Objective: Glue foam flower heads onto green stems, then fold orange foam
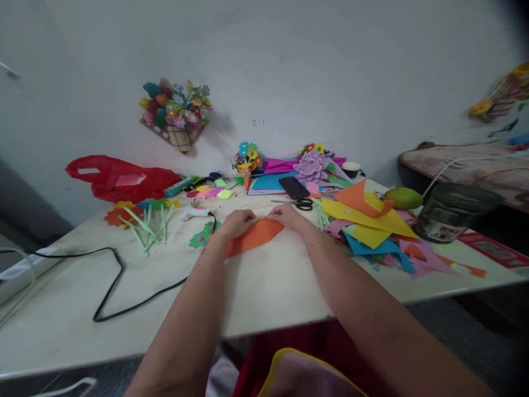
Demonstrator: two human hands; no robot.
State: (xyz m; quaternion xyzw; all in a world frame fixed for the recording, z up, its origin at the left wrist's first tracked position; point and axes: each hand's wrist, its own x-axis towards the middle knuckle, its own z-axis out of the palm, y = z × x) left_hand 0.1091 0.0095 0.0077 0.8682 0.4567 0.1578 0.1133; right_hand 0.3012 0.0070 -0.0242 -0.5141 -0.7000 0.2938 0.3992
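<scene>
An orange sheet, felt or foam by its look [256,236], lies at the middle of the table between my two hands. My left hand [238,223] has its fingers closed on the sheet's far edge, toward the left. At the right end of that same edge, my right hand [286,215] pinches the sheet between thumb and fingers. Just left of my left hand is a green flower cutout with a pink centre [201,237]. Black-handled scissors [303,204] rest beyond my right hand. A white glue gun [194,213] lies left of my left hand.
Coloured scraps [372,220] pile up on the right beside a dark glass jar [448,215]. A phone [293,187] and a purple flower [311,166] sit farther back. Pale green strips [144,226], a red bag [124,179] and a black cord [119,270] occupy the left.
</scene>
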